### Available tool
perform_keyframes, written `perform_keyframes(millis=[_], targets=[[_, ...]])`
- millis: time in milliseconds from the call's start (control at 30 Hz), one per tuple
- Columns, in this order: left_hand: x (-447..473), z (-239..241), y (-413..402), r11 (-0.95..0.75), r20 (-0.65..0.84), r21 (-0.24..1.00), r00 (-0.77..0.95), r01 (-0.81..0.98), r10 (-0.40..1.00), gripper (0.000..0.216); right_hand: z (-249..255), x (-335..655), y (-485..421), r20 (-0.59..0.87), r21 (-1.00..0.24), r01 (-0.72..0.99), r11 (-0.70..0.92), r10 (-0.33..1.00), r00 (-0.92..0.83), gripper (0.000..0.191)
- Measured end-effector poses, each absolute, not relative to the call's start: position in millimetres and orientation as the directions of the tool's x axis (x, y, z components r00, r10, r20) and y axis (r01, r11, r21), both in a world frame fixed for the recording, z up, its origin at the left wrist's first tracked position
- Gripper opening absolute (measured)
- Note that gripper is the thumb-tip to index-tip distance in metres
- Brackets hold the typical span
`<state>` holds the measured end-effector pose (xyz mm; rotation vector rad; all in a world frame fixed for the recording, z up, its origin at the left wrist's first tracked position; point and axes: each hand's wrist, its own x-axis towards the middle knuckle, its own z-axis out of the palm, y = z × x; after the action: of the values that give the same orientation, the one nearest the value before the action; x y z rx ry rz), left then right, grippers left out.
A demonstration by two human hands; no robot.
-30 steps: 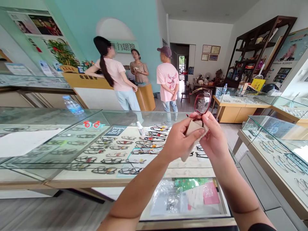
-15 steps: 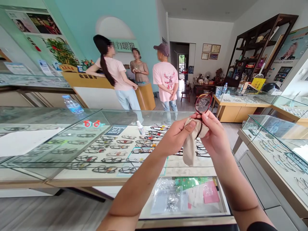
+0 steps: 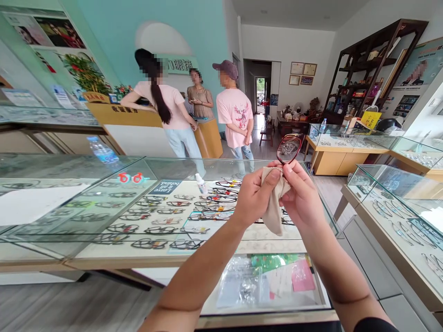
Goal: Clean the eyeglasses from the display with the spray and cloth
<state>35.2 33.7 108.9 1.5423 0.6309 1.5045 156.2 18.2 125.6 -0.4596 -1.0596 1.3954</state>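
Above the glass display case, my left hand [image 3: 255, 193] is closed on a beige cloth [image 3: 273, 210], with the thumb pressing it and a loose end hanging down. My right hand [image 3: 302, 193] pinches the red-and-dark frame of a pair of eyeglasses [image 3: 288, 149] between thumb and fingers. One lens stands up above the hands. The rest of the glasses is hidden behind the cloth and fingers. Both hands are side by side, with the cloth between them.
Rows of eyeglasses [image 3: 161, 229] lie in the glass display case [image 3: 145, 159]. A white spray bottle [image 3: 200, 183] and a water bottle [image 3: 104, 151] stand beyond. Below my arms is an open drawer [image 3: 323, 295] with plastic bags. Several people stand by a wooden counter [image 3: 212, 138].
Both hands and the glasses have moved slightly left, and the lens has tilted. The cloth has shifted and covers the dark part of the frame seen before. The person in the cap has turned the head.
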Motion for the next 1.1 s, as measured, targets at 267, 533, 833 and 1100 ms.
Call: perform_keyframes(millis=[267,533,833,1100], targets=[[24.8,112.4,35.9,-0.603,0.603,0.797,0.128,-0.047,0.787,0.072,122.3,162.8,24.1,0.513,-0.769,-0.476,0.426,0.856,-0.062,0.037],[15.3,118.7,37.1,-0.568,0.566,0.821,-0.054,-0.051,0.823,0.068,121.7,166.3,23.5,0.53,-0.824,-0.346,0.449,0.827,-0.187,0.035],[4.3,118.6,42.4,-0.551,0.529,0.828,-0.183,-0.105,0.829,0.061,119.3,164.2,25.6,0.451,-0.892,-0.197,0.406,0.799,-0.396,0.045],[3.7,127.6,41.3,-0.388,0.414,0.86,0.008,-0.332,0.91,0.054,118.7,164.8,26.2,0.425,-0.903,-0.247,0.353,0.817,-0.388,0.045]])
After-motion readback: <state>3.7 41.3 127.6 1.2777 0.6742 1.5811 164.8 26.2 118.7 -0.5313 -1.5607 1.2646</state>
